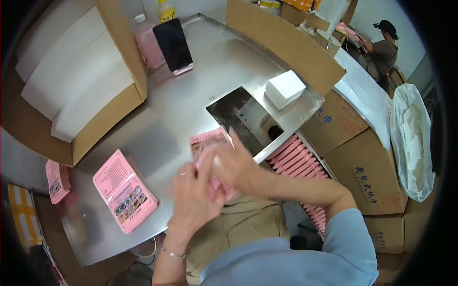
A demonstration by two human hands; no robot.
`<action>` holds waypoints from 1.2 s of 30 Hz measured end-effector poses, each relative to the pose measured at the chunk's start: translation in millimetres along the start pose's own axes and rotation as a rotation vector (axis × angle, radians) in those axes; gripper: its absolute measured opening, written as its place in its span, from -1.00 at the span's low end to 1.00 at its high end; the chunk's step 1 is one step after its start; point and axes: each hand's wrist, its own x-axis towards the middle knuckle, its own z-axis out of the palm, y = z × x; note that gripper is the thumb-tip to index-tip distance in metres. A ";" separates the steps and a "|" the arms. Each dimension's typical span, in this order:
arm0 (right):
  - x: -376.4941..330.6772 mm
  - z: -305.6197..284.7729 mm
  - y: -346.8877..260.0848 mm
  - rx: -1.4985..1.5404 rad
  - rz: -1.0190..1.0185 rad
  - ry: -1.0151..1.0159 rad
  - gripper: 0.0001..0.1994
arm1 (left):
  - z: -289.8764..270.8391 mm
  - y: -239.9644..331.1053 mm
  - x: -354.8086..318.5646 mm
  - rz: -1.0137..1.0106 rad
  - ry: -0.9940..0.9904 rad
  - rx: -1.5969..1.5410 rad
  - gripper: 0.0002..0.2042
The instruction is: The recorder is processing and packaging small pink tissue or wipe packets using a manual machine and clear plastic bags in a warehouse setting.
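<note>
In front of my lap, both hands are at a pink printed plastic packet. My left hand, with a ring and a bracelet, grips its lower left side with bent fingers. My right hand crosses over the packet's upper part, fingers closed on it and slightly blurred. Much of the packet is hidden beneath my hands. To the left lies a stack of flat pink printed bags on the metal table. Beyond my right hand, a block of white folded paper sits beside a rectangular opening in the tabletop.
At the left stands a cardboard box with white paper stacks. A phone leans near bottles at the back. At right, an open carton of pink packets adjoins brown cartons. Another person works far right.
</note>
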 end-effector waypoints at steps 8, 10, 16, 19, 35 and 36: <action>-3.7 15.6 105.4 0.279 0.608 -0.256 -0.75 | -35.1 -4.3 -24.2 -0.133 0.015 -0.204 -0.46; -6.3 8.0 108.2 0.053 0.689 -0.619 -0.86 | -41.6 -10.6 -35.4 -0.041 0.042 -0.148 -0.58; -4.0 -59.8 118.4 -0.595 0.462 0.200 -0.81 | -100.3 -79.9 -84.9 -0.509 0.377 0.387 -0.73; -25.7 -57.8 154.7 -0.616 0.478 0.108 -0.80 | -105.4 -104.8 -95.4 -0.675 -0.071 0.311 -0.77; -12.5 -25.2 18.5 -0.168 0.002 -0.083 -0.64 | 10.1 -1.1 -3.8 0.019 0.070 -0.174 -0.52; -7.1 -31.4 -18.1 0.104 -0.038 -0.075 -0.63 | -4.5 -11.3 -5.7 -0.034 0.004 -0.085 -0.41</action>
